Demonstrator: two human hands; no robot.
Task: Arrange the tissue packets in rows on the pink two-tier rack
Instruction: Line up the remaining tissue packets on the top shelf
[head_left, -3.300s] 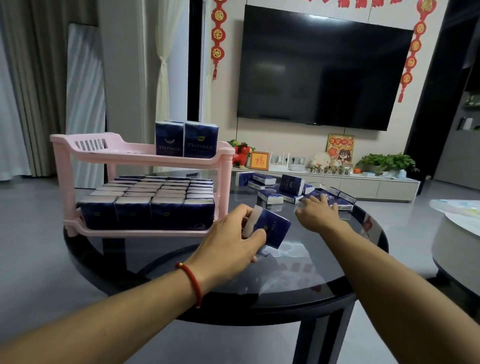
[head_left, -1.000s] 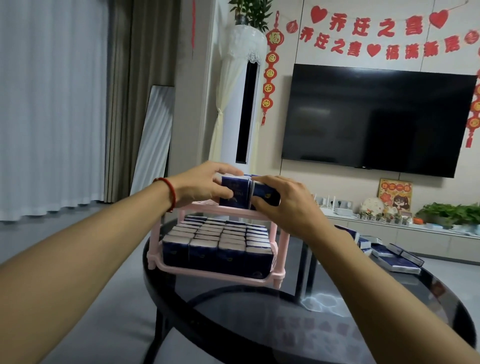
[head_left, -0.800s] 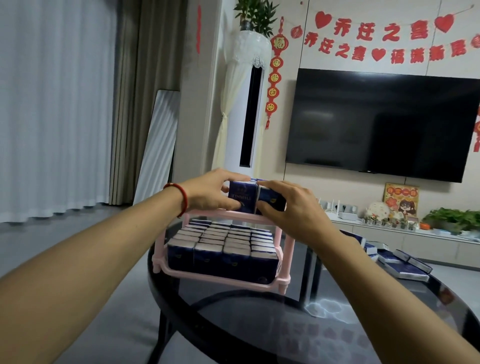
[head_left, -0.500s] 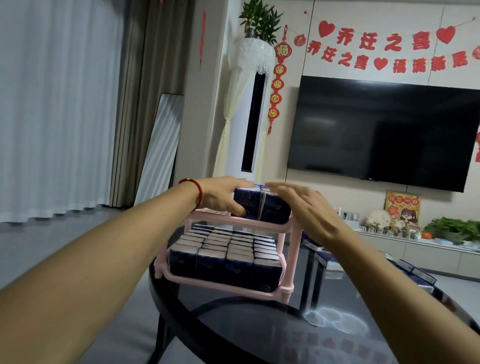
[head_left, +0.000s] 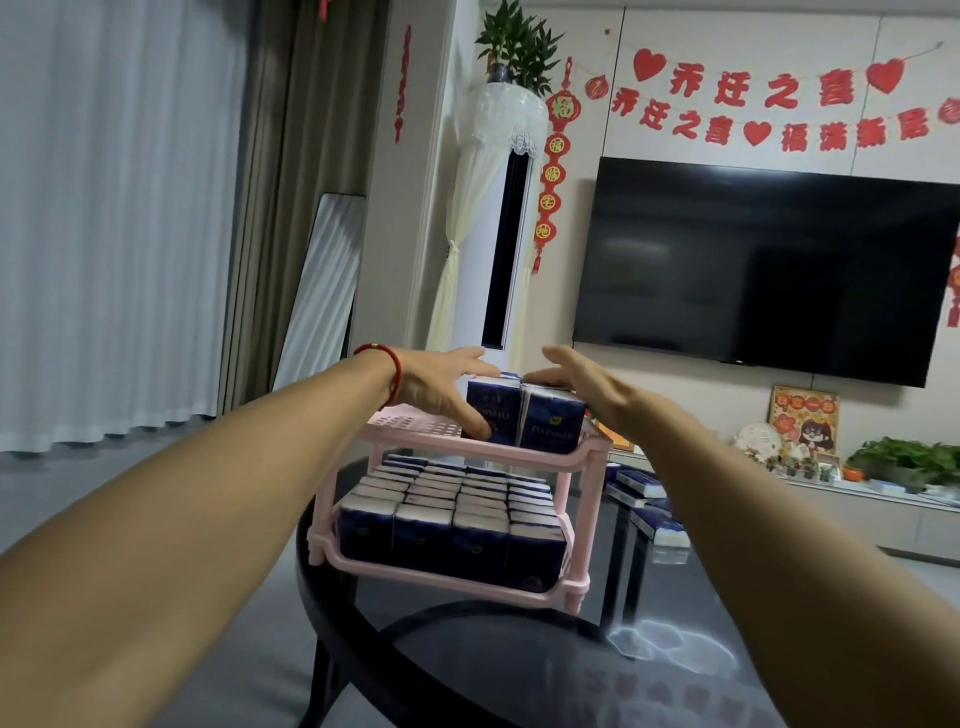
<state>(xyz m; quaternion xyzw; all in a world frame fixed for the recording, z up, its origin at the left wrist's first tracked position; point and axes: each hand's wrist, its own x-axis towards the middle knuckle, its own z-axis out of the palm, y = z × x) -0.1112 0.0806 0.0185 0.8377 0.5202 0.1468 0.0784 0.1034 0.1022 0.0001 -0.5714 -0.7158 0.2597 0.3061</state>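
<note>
The pink two-tier rack (head_left: 426, 448) stands on a round dark glass table (head_left: 483, 680). Its lower tier is packed with rows of dark blue tissue packets (head_left: 452, 525). On the right part of the upper tier, a few upright packets (head_left: 522, 418) stand side by side. My left hand (head_left: 441, 389), with a red bracelet at the wrist, is at their left side: its thumb rests on the left packet's front and its fingers stretch past the top. My right hand (head_left: 576, 382) lies flat and spread over the top of the right packet.
Loose tissue packets (head_left: 657, 522) lie on the table to the right of the rack. The left half of the upper tier is bare. Behind are a tall white floor unit (head_left: 498, 249), a wall television (head_left: 753, 270) and a low cabinet (head_left: 883, 514) with ornaments.
Both hands carried packets to the upper tier and set them upright. In the last half second the fingers have loosened and spread, and the right hand now lies over the packet tops.
</note>
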